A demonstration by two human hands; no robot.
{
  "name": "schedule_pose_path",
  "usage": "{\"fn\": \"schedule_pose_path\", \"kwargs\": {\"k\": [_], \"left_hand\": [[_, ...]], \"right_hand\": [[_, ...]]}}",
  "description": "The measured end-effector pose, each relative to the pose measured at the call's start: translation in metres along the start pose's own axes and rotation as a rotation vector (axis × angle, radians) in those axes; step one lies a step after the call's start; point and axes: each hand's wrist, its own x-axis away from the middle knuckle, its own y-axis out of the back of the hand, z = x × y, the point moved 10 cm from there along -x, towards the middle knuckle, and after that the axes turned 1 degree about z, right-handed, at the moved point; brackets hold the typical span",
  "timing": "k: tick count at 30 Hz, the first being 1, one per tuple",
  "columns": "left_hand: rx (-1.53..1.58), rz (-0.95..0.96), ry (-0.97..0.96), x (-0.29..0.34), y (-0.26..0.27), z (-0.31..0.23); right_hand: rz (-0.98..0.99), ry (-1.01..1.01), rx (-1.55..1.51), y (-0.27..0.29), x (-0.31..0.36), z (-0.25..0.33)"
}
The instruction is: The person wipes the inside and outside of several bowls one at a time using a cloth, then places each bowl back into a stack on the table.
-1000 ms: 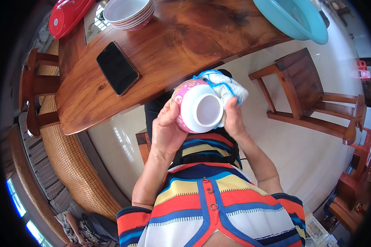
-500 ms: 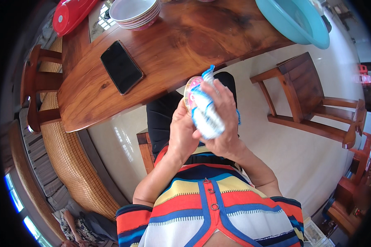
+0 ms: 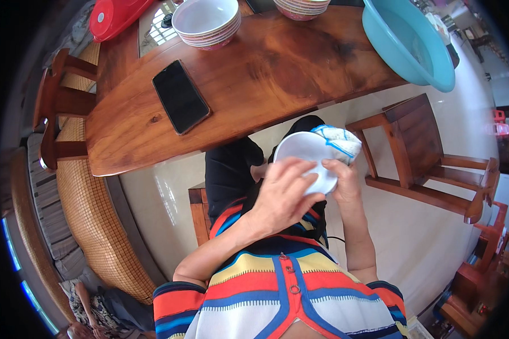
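Observation:
Over my lap is a small bowl [image 3: 304, 148], its white inside turned up toward me. My right hand [image 3: 346, 182] grips the bowl's right rim, thumb on the inner side and the other fingers mostly hidden behind. A white cloth with blue edging [image 3: 341, 142] bunches above that hand, against the bowl's far right rim. My left hand [image 3: 283, 189], a little blurred, lies across the bowl's near left side with its fingers stretched and apart. Whether those fingertips press on the inner surface I cannot tell.
On the wooden table [image 3: 254, 85] ahead lie a black phone [image 3: 181, 97], a stack of bowls [image 3: 206, 25], a second stack [image 3: 302, 8] and a light-blue basin [image 3: 410, 42]. A red lid-like thing [image 3: 116, 17] is far left. Wooden chairs [image 3: 415, 141] flank me; a person [image 3: 90, 305] sits lower left.
The bowl has turned from its patterned outside to its white inside and moved right. My right hand now grips its rim with the cloth; my left hand has shifted across the bowl.

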Motion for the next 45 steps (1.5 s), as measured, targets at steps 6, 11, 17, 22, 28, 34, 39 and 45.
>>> {"fn": "schedule_pose_path", "kwargs": {"k": [6,11,17,22,28,34,39,45], "left_hand": [[0.843,-0.062,0.995,0.047,-0.025,0.096],[1.217,-0.039,1.220,0.072,-0.055,0.102],[0.636,0.127,0.962,0.067,-0.034,0.129],[0.628,0.260,0.772,0.052,-0.042,0.106],[0.687,0.388,0.663,0.052,-0.041,0.088],[0.521,0.363,0.820,0.061,-0.038,0.091],[0.467,0.013,0.770,0.038,0.000,0.088],[0.292,-0.163,0.540,0.018,0.010,0.076]], "right_hand": [[0.092,0.035,-0.038,-0.013,0.006,0.003],[0.179,0.283,0.583,-0.017,0.005,0.019],[0.277,0.327,0.711,-0.049,0.018,0.038],[0.570,0.783,1.562,-0.111,0.044,0.019],[0.611,1.238,1.497,-0.139,0.061,0.033],[0.712,1.112,1.321,-0.144,0.045,0.039],[0.320,0.446,0.832,-0.070,-0.014,0.021],[-0.160,0.017,-0.090,-0.035,-0.006,-0.050]]}}
